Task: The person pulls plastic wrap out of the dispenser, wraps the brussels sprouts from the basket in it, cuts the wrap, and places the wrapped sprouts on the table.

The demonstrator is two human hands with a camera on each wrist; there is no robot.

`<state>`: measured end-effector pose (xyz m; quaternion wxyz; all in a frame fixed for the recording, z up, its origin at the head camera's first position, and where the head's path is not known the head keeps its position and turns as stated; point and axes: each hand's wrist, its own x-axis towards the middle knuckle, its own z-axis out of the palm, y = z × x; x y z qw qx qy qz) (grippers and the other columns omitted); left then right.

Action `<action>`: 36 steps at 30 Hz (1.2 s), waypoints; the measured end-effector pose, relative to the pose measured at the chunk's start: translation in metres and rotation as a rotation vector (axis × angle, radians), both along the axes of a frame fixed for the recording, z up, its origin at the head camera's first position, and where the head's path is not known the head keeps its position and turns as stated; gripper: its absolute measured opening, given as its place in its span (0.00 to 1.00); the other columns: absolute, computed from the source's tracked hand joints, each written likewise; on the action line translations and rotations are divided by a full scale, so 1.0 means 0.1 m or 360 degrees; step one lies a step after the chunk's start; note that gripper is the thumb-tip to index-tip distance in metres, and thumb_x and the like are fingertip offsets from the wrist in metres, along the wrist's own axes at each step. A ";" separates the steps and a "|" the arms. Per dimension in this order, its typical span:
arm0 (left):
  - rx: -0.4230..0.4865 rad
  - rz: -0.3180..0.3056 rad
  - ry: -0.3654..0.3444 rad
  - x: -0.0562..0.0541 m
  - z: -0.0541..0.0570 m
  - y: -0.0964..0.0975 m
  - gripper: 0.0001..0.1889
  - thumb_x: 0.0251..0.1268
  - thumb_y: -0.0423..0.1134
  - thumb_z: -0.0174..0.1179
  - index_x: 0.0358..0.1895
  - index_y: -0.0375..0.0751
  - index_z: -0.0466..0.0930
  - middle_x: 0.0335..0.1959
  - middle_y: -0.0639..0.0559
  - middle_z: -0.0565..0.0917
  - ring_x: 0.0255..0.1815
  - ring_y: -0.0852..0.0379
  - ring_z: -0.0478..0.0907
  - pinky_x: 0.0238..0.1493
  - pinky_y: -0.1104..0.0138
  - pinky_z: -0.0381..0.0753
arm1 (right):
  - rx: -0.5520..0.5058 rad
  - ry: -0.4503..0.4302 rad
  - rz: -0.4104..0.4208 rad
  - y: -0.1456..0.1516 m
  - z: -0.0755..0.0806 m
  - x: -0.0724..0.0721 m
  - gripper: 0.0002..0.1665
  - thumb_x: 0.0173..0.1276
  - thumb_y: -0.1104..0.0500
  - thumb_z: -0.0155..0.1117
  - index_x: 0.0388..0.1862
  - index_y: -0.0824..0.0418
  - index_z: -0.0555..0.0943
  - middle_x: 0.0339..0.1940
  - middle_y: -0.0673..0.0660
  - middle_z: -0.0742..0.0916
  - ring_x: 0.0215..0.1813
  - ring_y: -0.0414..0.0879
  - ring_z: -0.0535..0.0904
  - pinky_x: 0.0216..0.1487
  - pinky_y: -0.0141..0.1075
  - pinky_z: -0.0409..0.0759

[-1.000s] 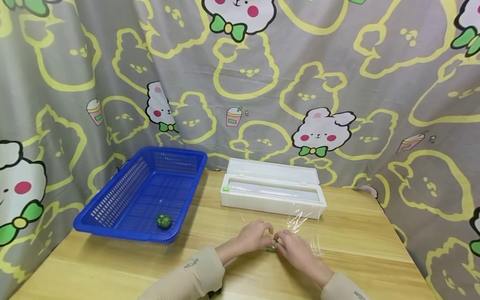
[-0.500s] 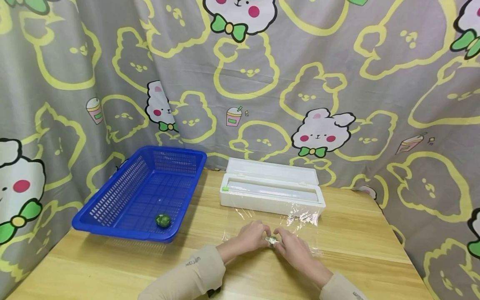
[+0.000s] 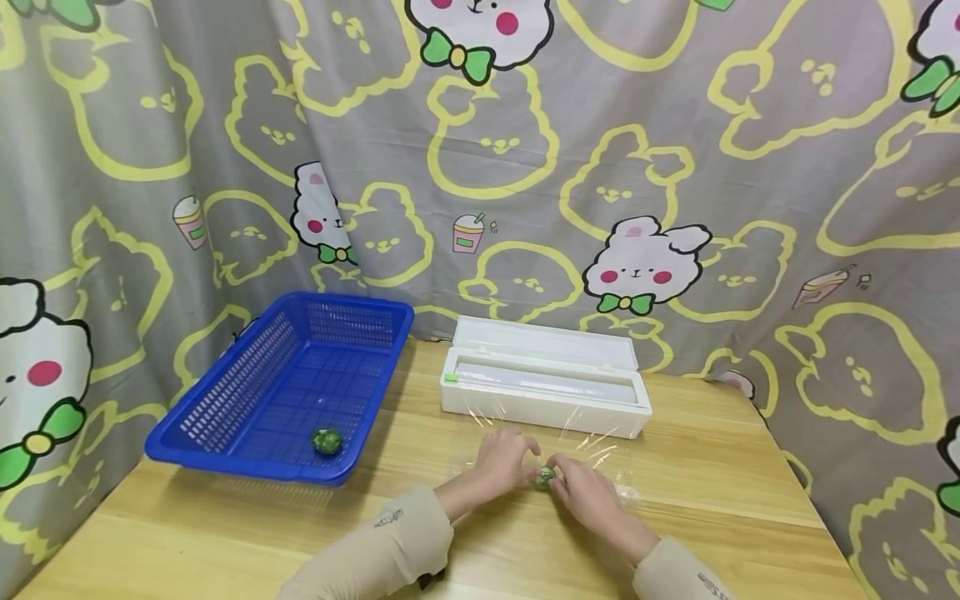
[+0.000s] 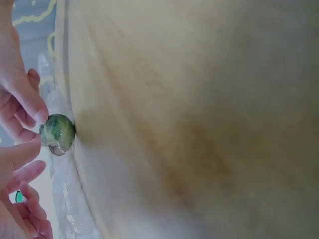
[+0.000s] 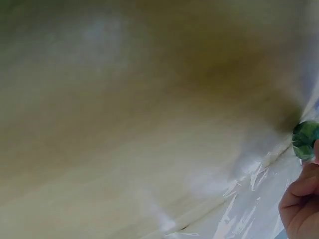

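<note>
A small green Brussels sprout (image 3: 545, 477) sits between both hands over the front middle of the table; in the left wrist view the sprout (image 4: 60, 133) shows a pale cut end. My right hand (image 3: 592, 496) pinches it with thumb and fingers. Beside it, my left hand (image 3: 502, 462) has loosely bent fingers, one fingertip right at the sprout. Clear cling film (image 3: 600, 450) stretches from its white box (image 3: 543, 408) to beneath the hands, wrinkled and shiny. In the right wrist view the sprout (image 5: 303, 137) is partly cut off at the edge.
A blue plastic basket (image 3: 225, 458) stands at the left, with another green sprout (image 3: 327, 442) inside. The film box has its lid (image 3: 543, 342) raised at the back and a green cutter (image 3: 451, 377) at its left end. A patterned curtain (image 3: 510, 275) hangs behind the wooden table (image 3: 720, 483).
The left hand has shifted slightly up, its fingers parting from the sprout's side. More of the sprout shows between the hands. The film's creases have moved; basket and box are unchanged.
</note>
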<state>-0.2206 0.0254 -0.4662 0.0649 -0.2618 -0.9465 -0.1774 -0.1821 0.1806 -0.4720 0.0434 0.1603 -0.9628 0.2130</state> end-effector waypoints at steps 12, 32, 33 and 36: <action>-0.0131 0.0010 -0.0034 -0.02 0.02 0.06 0.10 0.42 0.44 0.70 0.31 0.52 0.84 0.27 0.59 0.80 0.28 0.62 0.70 0.31 0.71 0.64 | -0.0032 -0.0046 -0.0008 -0.01 -0.02 -0.10 0.14 0.59 0.66 0.59 0.46 0.63 0.76 0.23 0.52 0.81 0.22 0.41 0.72 0.20 0.33 0.69; -0.0086 0.0038 -0.0091 -0.15 0.02 0.06 0.15 0.45 0.49 0.69 0.38 0.51 0.83 0.38 0.54 0.83 0.40 0.54 0.74 0.36 0.65 0.69 | -0.0043 -0.0117 -0.0029 0.06 -0.03 -0.25 0.09 0.60 0.65 0.59 0.41 0.60 0.74 0.19 0.50 0.78 0.20 0.42 0.70 0.19 0.35 0.68; -0.0105 0.0033 -0.0079 -0.16 0.03 0.07 0.15 0.44 0.48 0.69 0.37 0.51 0.83 0.37 0.55 0.83 0.41 0.54 0.74 0.37 0.65 0.69 | -0.0031 -0.0109 -0.0033 0.05 -0.04 -0.25 0.09 0.61 0.65 0.58 0.41 0.60 0.75 0.20 0.50 0.79 0.21 0.42 0.70 0.19 0.35 0.68; -0.0146 0.0033 -0.0064 -0.17 0.02 0.08 0.14 0.41 0.46 0.71 0.35 0.52 0.83 0.35 0.57 0.83 0.40 0.54 0.74 0.37 0.64 0.68 | -0.0020 -0.0082 -0.0049 0.04 -0.04 -0.27 0.10 0.62 0.64 0.58 0.43 0.61 0.76 0.21 0.51 0.79 0.21 0.42 0.70 0.20 0.36 0.68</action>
